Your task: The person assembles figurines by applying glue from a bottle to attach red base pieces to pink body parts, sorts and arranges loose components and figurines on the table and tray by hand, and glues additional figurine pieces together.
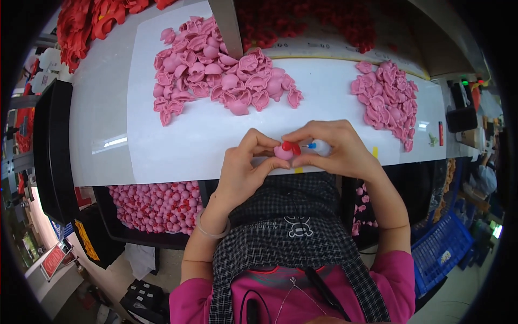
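Note:
My left hand (pixel 243 164) pinches a small round pink plastic piece (pixel 281 154) between thumb and fingers, above the front edge of the white tabletop. A glossy red part (pixel 289 146) sits against the pink piece's upper right side; whether it is fixed there I cannot tell. In my right hand (pixel 341 148) is a small white dropper bottle (pixel 322 147) with a blue needle tip, held sideways. Its tip points left at the red part, very close to it. The right fingertips also come near the red part, and I cannot make out whether they touch it.
Loose pink shells (pixel 216 75) lie heaped at the back left, with another pink heap (pixel 386 100) at the right. Beneath the table's front edge, a bin (pixel 156 208) holds many pink and red pieces. A red marker-like stick (pixel 441 133) lies far right. A blue basket (pixel 442 251) stands lower right.

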The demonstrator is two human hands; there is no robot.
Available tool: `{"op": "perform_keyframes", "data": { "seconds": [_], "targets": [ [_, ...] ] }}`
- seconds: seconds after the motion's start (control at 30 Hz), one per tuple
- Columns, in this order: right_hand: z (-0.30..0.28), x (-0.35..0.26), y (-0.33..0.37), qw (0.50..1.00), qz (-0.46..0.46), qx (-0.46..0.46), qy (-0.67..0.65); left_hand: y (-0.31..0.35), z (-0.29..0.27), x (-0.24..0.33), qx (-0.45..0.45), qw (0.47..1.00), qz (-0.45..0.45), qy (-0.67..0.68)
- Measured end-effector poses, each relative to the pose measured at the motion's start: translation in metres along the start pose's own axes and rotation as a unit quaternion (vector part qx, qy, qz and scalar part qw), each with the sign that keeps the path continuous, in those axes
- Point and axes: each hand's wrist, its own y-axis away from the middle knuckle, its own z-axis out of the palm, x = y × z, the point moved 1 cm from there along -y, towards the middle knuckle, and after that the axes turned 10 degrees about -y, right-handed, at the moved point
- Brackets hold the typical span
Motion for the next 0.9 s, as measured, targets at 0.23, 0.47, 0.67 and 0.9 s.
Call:
{"op": "perform_keyframes", "data": {
  "seconds": [0.23,0.47,0.67,0.9],
  "targets": [
    [0.000,0.003,-0.014,0.997,-0.060,-0.017,0.038,-0.007,0.000,-0.010,0.009,0.993,-0.034,0.111],
    [0.020,0.018,0.004,0.992,-0.080,0.070,0.062,-0.013,0.009,-0.013,0.061,0.996,0.057,-0.011],
    [0.010,0.025,0.028,0.981,0.050,0.161,-0.096,-0.012,0.003,-0.005,0.079,0.970,0.133,-0.189],
    [0.001,0.019,0.035,0.948,0.106,0.194,-0.229,0.001,0.031,0.007,0.167,0.941,0.153,-0.252]
  ]
}}
